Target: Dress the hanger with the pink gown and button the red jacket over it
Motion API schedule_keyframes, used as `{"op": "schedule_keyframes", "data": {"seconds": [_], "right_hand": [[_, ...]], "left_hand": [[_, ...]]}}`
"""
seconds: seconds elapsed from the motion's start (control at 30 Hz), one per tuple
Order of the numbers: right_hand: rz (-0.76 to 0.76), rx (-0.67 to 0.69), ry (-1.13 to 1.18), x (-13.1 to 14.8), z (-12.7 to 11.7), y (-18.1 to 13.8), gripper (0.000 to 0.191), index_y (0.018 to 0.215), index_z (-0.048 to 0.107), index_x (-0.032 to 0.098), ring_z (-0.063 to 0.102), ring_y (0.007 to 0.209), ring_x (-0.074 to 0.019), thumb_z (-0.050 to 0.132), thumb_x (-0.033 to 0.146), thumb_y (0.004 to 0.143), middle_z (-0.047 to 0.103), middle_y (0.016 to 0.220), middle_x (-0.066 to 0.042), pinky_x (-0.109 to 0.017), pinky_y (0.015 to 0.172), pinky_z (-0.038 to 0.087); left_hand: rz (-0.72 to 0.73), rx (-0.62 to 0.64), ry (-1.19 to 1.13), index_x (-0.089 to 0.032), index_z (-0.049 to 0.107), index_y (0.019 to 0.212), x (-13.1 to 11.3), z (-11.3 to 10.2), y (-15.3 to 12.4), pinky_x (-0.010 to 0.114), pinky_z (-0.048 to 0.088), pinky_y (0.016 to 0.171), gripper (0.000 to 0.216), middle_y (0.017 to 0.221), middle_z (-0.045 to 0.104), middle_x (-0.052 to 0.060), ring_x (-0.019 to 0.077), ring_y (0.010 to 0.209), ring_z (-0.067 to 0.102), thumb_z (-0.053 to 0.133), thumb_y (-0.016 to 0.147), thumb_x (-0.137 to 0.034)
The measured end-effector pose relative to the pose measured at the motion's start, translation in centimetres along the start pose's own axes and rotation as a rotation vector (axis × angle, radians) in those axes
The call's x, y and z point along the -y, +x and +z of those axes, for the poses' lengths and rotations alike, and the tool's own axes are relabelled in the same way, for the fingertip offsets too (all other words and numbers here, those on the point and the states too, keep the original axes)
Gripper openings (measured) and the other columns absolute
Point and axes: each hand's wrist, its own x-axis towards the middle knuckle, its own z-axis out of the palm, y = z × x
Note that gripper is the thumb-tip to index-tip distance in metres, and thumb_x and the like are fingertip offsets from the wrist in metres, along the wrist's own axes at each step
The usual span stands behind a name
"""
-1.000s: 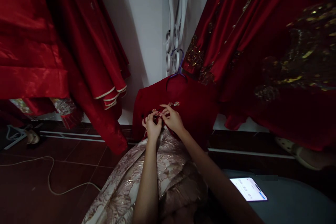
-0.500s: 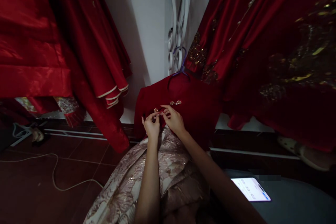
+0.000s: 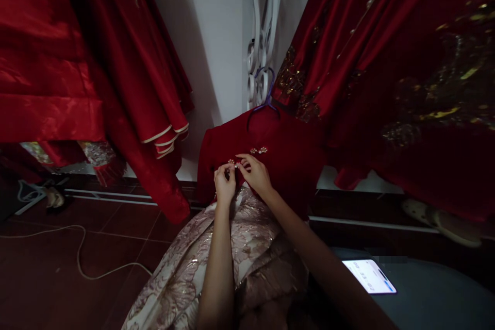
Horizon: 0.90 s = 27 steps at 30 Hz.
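Note:
A dark red garment, apparently a jacket, hangs on a purple hanger in front of me. Across its chest sits a flower-shaped jewelled clasp with pearly beads. Lower down, a second jewelled clasp shows between my hands, partly covered by the fingers. My left hand pinches this clasp from the left. From the right, my right hand pinches at its other side, thumb and forefinger together. Shiny patterned fabric in pink and silver lies under my forearms.
Red garments hang at left, and red gowns with gold embroidery at right. A lit phone rests on a dark rounded seat. A pale cable crosses the tiled floor. Shoes stand at far left.
My left hand has shifted slightly right, and its outer fingers have drawn in. My right hand stays almost in place at the clasp.

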Motion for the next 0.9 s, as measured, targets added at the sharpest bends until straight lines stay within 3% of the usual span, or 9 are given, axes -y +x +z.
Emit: {"op": "schedule_keyframes", "data": {"seconds": [0.13, 0.23, 0.37, 0.43, 0.6, 0.73, 0.9], "right_hand": [[0.07, 0.091, 0.16, 0.4, -2.1, -0.3, 0.031, 0.113, 0.057, 0.021, 0.064, 0.083, -0.0124, 0.05, 0.023, 0.083, 0.067, 0.093, -0.004, -0.026, 0.072, 0.055], [0.148, 0.22, 0.229, 0.8, -5.3, -1.5, 0.025, 0.105, 0.061, 0.019, 0.066, 0.081, -0.0136, 0.052, 0.026, 0.082, 0.069, 0.09, -0.005, -0.027, 0.073, 0.055], [0.253, 0.408, 0.208, 0.6, -8.3, -3.7, 0.027, 0.099, 0.064, 0.018, 0.066, 0.066, -0.0144, 0.05, 0.035, 0.083, 0.069, 0.089, -0.007, -0.025, 0.056, 0.054], [0.237, 0.438, 0.094, -0.2, -8.3, -4.5, 0.024, 0.093, 0.066, 0.02, 0.065, 0.064, -0.0146, 0.051, 0.035, 0.083, 0.07, 0.086, -0.005, -0.025, 0.055, 0.051], [0.217, 0.458, -0.108, -2.7, -5.4, -5.7, 0.02, 0.097, 0.062, 0.021, 0.065, 0.075, -0.016, 0.053, 0.025, 0.08, 0.07, 0.086, -0.004, -0.026, 0.068, 0.049], [0.226, 0.456, -0.171, -3.4, -3.9, -6.1, 0.019, 0.097, 0.057, 0.019, 0.063, 0.08, -0.0166, 0.052, 0.025, 0.08, 0.068, 0.085, -0.006, -0.028, 0.074, 0.046], [0.216, 0.482, -0.131, -3.8, -3.8, -6.2, 0.021, 0.094, 0.057, 0.017, 0.062, 0.079, -0.0161, 0.056, 0.026, 0.076, 0.066, 0.087, -0.006, -0.027, 0.07, 0.045]], "left_hand": [[0.029, -0.025, -0.034, -0.018, 0.058, 0.099, 0.0, -0.3, 0.1, 0.027, 0.043, 0.09, 0.021, 0.104, 0.064, 0.005, 0.0132, 0.098, 0.057, 0.045, 0.085, -0.028], [-0.09, -0.044, -0.036, -0.018, 0.057, 0.101, -0.3, -1.2, 0.3, 0.024, 0.047, 0.078, 0.022, 0.101, 0.065, 0.005, 0.0113, 0.083, 0.062, 0.044, 0.083, -0.023], [-0.215, 0.257, -0.03, -0.021, 0.063, 0.096, -0.1, -2.6, 0.3, 0.022, 0.048, 0.059, 0.025, 0.084, 0.069, 0.002, 0.0082, 0.053, 0.059, 0.043, 0.082, -0.021], [-0.22, 0.354, -0.02, -0.022, 0.064, 0.101, 0.1, -3.1, 0.2, 0.021, 0.047, 0.055, 0.029, 0.076, 0.069, 0.001, 0.0073, 0.046, 0.057, 0.043, 0.081, -0.018], [-0.277, 0.405, 0.017, -0.023, 0.052, 0.124, 0.5, -3.8, 0.1, 0.023, 0.047, 0.051, 0.044, 0.072, 0.069, 0.002, 0.0091, 0.04, 0.054, 0.041, 0.081, -0.02], [-0.235, 0.45, 0.186, -0.021, 0.045, 0.131, 1.2, -4.1, 0.2, 0.028, 0.049, 0.07, 0.052, 0.076, 0.069, 0.005, 0.0148, 0.059, 0.062, 0.044, 0.079, -0.019], [-0.105, 0.374, 0.275, -0.02, 0.038, 0.136, 3.2, -3.0, -0.2, 0.034, 0.038, 0.097, 0.061, 0.115, 0.057, 0.013, 0.0215, 0.108, 0.055, 0.05, 0.076, -0.017]]}}
